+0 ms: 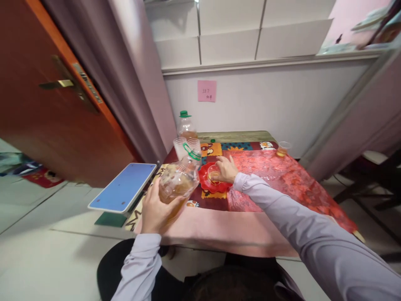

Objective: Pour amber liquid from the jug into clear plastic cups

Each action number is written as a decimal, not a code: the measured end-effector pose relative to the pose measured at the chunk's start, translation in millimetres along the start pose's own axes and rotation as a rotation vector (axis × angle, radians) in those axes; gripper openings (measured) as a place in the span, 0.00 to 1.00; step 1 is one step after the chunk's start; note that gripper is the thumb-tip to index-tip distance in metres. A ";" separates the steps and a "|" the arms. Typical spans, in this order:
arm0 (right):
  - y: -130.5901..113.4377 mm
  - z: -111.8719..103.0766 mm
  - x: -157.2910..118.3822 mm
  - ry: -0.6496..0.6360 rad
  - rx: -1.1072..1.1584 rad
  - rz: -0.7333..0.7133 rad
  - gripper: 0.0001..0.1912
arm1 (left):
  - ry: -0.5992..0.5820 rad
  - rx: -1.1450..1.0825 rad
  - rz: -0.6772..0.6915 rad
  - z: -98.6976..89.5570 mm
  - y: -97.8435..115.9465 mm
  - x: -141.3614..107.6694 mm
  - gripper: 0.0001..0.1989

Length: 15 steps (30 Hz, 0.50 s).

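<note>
A large clear bottle [178, 184] of amber liquid, with a green ring at its neck, leans toward the right at the table's left side. My left hand [156, 209] is wrapped round its lower body. On the red scalloped plate [206, 182] stands a clear cup [213, 174] with a little amber liquid. My right hand [227, 169] is at the cup's right rim, its fingers bent around it. The bottle's mouth is left of the cup and above the plate.
Behind the bottle are stacked clear cups [179, 147] and a second green-capped bottle [187, 127]. A green cap [213, 141] lies near the back edge. Another cup [282, 149] stands back right. A blue board [123, 188] is left of the table.
</note>
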State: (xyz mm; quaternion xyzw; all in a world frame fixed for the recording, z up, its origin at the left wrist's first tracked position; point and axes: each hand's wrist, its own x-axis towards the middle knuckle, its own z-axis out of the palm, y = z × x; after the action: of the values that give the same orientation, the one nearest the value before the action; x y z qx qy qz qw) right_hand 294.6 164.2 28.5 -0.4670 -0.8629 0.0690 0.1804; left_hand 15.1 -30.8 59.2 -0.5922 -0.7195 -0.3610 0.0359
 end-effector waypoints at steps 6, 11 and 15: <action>8.7 -14.2 -9.3 0.156 0.095 -0.097 0.36 | -0.028 -0.010 -0.059 -1.4 0.6 4.0 0.52; 73.3 -49.0 -5.5 0.166 0.065 0.162 0.34 | -0.052 0.039 -0.134 -5.7 6.2 5.9 0.51; 148.6 -85.9 -2.8 0.170 -0.053 0.326 0.28 | -0.066 0.027 -0.160 -5.8 4.2 7.1 0.49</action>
State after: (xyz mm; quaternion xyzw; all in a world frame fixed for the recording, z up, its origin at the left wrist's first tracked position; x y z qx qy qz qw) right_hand 444.3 240.0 64.6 -0.6093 -0.7590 0.0346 0.2269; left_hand 14.5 -28.1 68.9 -0.5438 -0.7702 -0.3332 -0.0086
